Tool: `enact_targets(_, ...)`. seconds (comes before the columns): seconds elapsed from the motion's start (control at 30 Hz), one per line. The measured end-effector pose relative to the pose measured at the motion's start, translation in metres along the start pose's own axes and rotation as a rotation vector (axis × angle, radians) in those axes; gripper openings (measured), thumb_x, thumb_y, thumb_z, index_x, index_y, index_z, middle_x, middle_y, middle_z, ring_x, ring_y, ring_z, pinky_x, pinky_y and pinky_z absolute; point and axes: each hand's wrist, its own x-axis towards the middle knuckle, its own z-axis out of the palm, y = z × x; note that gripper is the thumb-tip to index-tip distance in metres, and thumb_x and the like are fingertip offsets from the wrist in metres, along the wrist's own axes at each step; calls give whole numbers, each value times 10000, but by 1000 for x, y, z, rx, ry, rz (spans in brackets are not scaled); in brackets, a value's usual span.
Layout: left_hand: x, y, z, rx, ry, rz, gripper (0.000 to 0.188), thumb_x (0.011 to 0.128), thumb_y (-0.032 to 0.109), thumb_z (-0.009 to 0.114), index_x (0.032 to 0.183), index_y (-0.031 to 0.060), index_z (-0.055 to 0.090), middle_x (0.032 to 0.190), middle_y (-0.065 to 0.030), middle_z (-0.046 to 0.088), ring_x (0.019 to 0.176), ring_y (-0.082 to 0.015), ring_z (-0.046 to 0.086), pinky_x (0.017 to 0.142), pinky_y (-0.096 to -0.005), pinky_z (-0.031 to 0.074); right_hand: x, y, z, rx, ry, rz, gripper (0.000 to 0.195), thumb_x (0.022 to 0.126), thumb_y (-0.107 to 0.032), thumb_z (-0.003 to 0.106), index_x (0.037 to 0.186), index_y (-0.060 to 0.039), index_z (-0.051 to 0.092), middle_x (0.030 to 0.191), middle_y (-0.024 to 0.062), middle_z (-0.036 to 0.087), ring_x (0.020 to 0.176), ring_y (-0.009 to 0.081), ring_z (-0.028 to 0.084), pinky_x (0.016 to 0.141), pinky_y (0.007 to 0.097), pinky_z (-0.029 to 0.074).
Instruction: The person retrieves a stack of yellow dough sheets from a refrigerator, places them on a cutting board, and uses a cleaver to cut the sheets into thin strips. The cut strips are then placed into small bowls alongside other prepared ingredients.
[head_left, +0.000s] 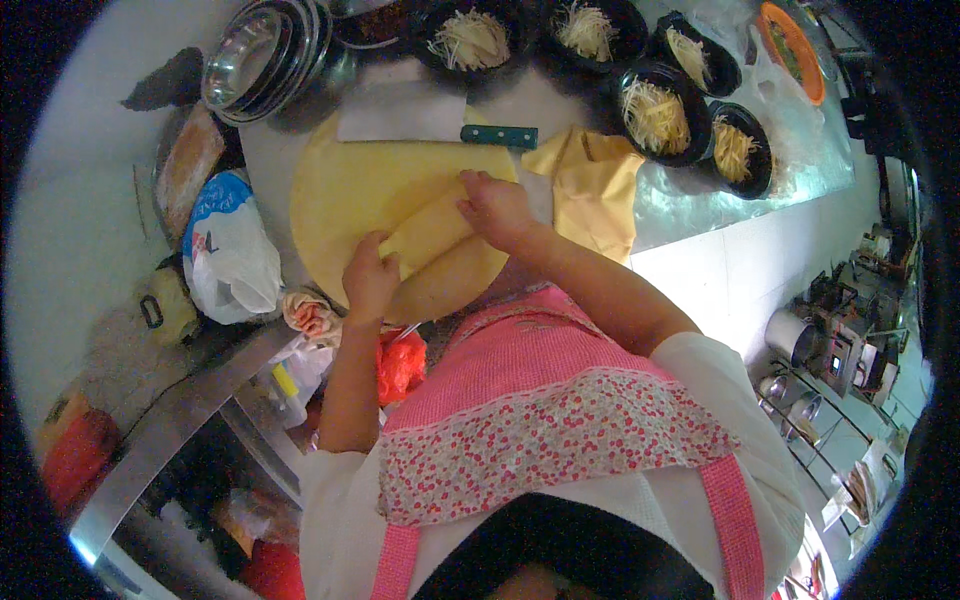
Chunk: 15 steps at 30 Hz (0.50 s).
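A folded pale-yellow sheet of food (427, 229), which looks like tofu skin, lies slantwise over a round yellow cutting board (330, 180). My left hand (371, 277) grips its near left end, thumb towards the fold. At the far right end my right hand (496, 210) has its fingers curled onto the sheet. Behind both hands a cleaver (405, 112) rests flat across the board's back edge, its green riveted handle (499, 136) pointing right. Beside the board on the right is a crumpled pile of similar, deeper yellow sheets (596, 195).
Several black bowls (664, 112) of pale shreds stand at the back and right, near an orange oval basket (793, 52). Nested steel bowls (251, 64) sit back left. A white-and-blue plastic bag (232, 255) and a crumpled cloth (311, 315) lie left of the board.
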Motion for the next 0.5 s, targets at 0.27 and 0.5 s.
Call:
enact_targets(0.27,8,11,-7,170,93,539,523,719,200,681,1211,81,548,1215,-129,533,1125,-327,521,901,-423,478,-19,0,-25,81,166,121,329,794,-204,679,1064,-37,594,903,154,633,755,305,643,675,390,522)
enact_targets(0.5,32,49,30,69,-189,927,603,762,184,631,1336,96,466,1330,-93,469,1260,-288,430,1045,-431,368,-61,1,-24,229,259,124,284,811,-122,676,1065,-17,606,883,136,639,725,235,648,653,334,522)
